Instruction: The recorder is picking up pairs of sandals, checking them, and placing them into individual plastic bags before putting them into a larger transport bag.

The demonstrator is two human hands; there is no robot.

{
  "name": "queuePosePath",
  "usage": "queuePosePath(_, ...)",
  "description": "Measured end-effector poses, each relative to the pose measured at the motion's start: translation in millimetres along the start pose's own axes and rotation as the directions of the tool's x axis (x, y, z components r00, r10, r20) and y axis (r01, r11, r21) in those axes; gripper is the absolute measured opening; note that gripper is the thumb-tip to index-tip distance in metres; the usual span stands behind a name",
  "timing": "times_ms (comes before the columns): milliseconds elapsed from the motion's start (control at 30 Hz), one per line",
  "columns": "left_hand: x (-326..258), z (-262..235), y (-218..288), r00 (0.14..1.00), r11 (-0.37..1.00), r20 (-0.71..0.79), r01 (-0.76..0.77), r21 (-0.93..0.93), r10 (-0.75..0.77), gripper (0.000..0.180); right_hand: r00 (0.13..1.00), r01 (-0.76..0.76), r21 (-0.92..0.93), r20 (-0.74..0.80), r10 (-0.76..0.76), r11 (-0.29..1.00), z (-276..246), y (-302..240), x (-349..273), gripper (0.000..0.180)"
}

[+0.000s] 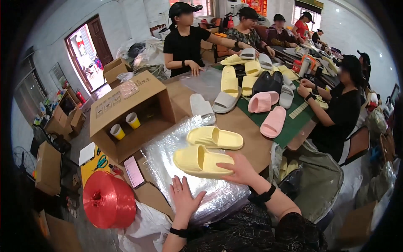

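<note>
Holding one pale yellow slipper [201,161] in our right hand [240,169], fingers closed on its heel, we press our left hand [184,198] flat, fingers spread, on clear plastic bags [168,147]. Its mate [215,137] lies just beyond, unbagged; many slippers remain farther off.

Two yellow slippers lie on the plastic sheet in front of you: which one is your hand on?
The nearer yellow slipper: the right hand grips its heel end. The farther yellow slipper lies untouched beyond it.
</note>
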State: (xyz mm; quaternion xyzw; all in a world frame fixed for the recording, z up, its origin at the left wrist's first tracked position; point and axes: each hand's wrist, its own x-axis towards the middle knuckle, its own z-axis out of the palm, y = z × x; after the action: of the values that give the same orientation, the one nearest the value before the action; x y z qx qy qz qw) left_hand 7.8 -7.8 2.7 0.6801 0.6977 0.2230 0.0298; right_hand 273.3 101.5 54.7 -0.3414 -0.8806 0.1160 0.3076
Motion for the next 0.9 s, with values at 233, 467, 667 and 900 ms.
queuePosePath(233,0.9,4.0,-8.5,1.000,1.000,-0.021,-0.013,0.026,0.013,0.099,0.996,-0.060,-0.203,0.059,0.074,0.977,14.5,11.3,22.2,0.081)
queuePosePath(467,5.7,-0.6,-3.9,0.998,1.000,0.052,0.022,0.020,-0.023,0.101,0.949,-0.231,-0.312,0.138,0.284,0.922,55.5,28.9,91.4,0.092)
queuePosePath(667,1.4,1.0,-4.0,0.997,0.999,0.076,0.030,0.041,-0.033,0.102,0.944,-0.314,-0.309,0.002,0.331,0.898,69.7,28.4,92.1,0.058)
queuePosePath(900,-2.1,4.7,-9.1,1.000,1.000,0.027,0.015,0.024,-0.016,0.101,0.884,-0.467,-0.014,0.003,0.467,0.884,16.9,8.7,87.7,0.036)
